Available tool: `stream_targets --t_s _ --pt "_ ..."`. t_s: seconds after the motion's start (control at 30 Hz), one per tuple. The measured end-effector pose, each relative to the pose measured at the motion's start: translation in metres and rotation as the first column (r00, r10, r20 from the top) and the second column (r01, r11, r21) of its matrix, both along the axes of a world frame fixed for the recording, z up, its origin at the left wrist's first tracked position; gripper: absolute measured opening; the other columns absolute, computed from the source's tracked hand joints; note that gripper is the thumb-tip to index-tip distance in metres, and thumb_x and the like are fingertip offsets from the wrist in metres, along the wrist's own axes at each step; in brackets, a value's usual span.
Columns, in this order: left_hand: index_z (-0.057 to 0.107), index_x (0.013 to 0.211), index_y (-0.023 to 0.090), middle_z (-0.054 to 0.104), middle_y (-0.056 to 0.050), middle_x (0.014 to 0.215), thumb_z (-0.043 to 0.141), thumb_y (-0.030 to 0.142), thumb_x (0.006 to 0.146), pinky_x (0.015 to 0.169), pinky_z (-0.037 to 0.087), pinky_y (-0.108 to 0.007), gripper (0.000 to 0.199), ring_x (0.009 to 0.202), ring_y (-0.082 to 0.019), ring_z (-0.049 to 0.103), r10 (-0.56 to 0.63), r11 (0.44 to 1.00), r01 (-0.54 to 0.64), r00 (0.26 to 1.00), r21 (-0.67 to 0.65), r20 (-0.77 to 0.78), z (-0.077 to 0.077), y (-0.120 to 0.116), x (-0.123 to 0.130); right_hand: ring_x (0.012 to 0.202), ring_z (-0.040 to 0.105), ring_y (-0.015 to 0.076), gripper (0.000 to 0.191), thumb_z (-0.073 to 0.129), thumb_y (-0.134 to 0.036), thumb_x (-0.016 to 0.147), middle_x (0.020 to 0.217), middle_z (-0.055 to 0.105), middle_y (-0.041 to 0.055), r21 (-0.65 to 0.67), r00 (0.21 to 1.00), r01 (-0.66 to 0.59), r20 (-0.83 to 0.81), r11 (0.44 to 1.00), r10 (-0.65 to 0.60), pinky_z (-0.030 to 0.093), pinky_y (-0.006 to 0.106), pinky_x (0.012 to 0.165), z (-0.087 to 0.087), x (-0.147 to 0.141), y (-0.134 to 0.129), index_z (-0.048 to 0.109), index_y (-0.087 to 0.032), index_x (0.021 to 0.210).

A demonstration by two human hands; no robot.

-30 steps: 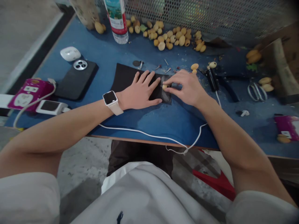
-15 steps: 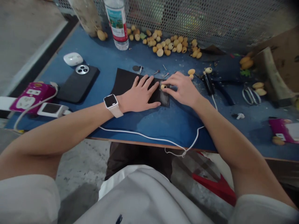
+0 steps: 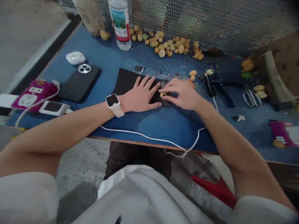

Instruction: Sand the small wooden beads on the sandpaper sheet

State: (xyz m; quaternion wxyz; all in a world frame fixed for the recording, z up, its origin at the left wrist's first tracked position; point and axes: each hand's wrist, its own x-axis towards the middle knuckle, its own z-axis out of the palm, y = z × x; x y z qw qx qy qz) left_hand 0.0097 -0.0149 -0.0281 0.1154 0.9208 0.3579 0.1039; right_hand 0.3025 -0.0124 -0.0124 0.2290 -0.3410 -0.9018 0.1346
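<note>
My left hand lies flat with its fingers spread on a black sheet that looks like sandpaper. Between the thumb and fingers of my right hand is a small tan gourd with a dark hole in it. The gourd is at the sheet's right end, where the surface looks greyish and dusty; whether it touches the sheet is hard to tell. Just beyond the sheet lie several small metal bits and a dark disc.
Many small gourds lie along the mesh, near a water bottle. To the left are a phone, a white case and a purple power strip. A black rotary tool, pliers and scissors lie right.
My right hand has moved slightly toward me with the small gourd, along the sheet's right end. My left hand stays flat on the sheet. The whole view has shifted a little.
</note>
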Motion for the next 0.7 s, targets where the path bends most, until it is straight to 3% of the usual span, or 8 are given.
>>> stream_targets --t_s 0.2,0.4,0.57,0.7 --pt "0.043 0.196 0.019 0.032 -0.026 0.204 0.047 0.098 0.116 0.151 0.016 -0.085 0.113 0.190 -0.058 0.025 0.011 1.000 -0.011 1.000 -0.014 0.010 0.001 0.000 0.002 0.120 0.078 0.0402 0.024 0.078 -0.042 0.114 0.125 0.090 0.0123 0.006 0.994 0.100 -0.035 0.995 -0.100 0.064 0.064 0.112 0.001 0.001 0.003 0.088 -0.031 0.133" --pt "0.043 0.196 0.016 0.032 -0.030 0.203 0.040 0.099 0.117 0.149 0.019 -0.089 0.114 0.188 -0.061 0.026 -0.008 1.000 0.008 1.000 -0.012 -0.004 0.001 0.000 0.001 0.112 0.081 0.0381 0.015 0.087 -0.043 0.109 0.117 0.092 0.0085 -0.029 0.997 -0.038 -0.073 0.999 0.036 0.065 0.065 0.111 -0.002 0.009 0.009 0.092 -0.032 0.119" --pt "0.041 0.196 0.017 0.032 -0.028 0.203 0.051 0.090 0.120 0.150 0.018 -0.086 0.105 0.189 -0.060 0.025 0.004 1.000 -0.004 1.000 0.024 -0.007 -0.002 0.000 0.001 0.120 0.079 0.0409 0.015 0.089 -0.044 0.109 0.120 0.092 0.0079 -0.014 0.991 0.043 -0.126 0.999 -0.045 0.066 0.067 0.115 -0.006 0.017 0.021 0.093 -0.036 0.121" --pt "0.042 0.195 0.015 0.034 -0.031 0.202 0.053 0.088 0.120 0.149 0.022 -0.086 0.105 0.188 -0.060 0.029 -0.011 0.999 0.011 1.000 0.031 -0.008 -0.003 0.000 0.001 0.116 0.081 0.0380 0.018 0.086 -0.041 0.110 0.120 0.092 0.0079 -0.017 0.994 -0.052 -0.094 0.998 0.050 0.066 0.066 0.114 -0.006 0.010 0.014 0.094 -0.034 0.126"
